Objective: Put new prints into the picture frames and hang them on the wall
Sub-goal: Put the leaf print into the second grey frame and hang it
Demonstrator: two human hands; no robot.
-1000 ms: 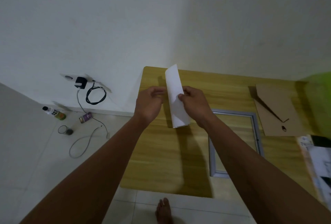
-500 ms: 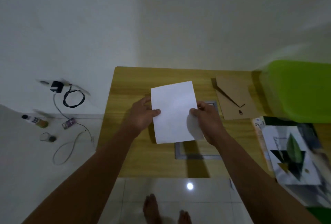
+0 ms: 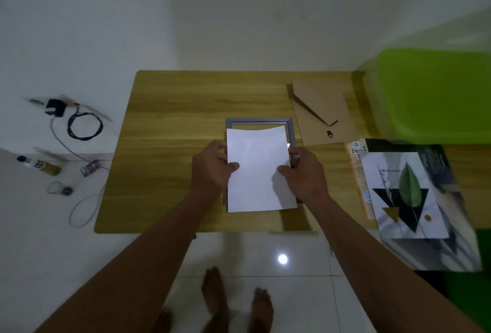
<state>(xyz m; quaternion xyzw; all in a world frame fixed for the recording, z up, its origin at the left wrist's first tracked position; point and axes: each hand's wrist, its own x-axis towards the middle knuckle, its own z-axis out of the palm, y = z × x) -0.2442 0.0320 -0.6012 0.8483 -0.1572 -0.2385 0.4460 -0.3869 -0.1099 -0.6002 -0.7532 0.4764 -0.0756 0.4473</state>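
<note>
A white sheet, the blank back of a print [image 3: 259,170], lies over a grey picture frame [image 3: 261,121] on the wooden table [image 3: 170,146]. Only the frame's far rail and right side show past the paper. My left hand [image 3: 212,170] pinches the sheet's left edge, thumb on top. My right hand [image 3: 303,170] grips its right edge. The sheet's far edge curves up a little. A brown backing board [image 3: 321,112] with its stand flap lifted rests to the right of the frame.
A stack of prints with a green leaf and black triangle design [image 3: 409,194] lies at the table's right end. A green plastic bin [image 3: 435,93] stands at the back right. A charger, cable [image 3: 79,125], bottle and small items sit on the floor at the left.
The sheet went from held upright and edge-on, to flat in the air, to lowered over the frame. My view has shifted right and down, bringing the bin and prints into sight.
</note>
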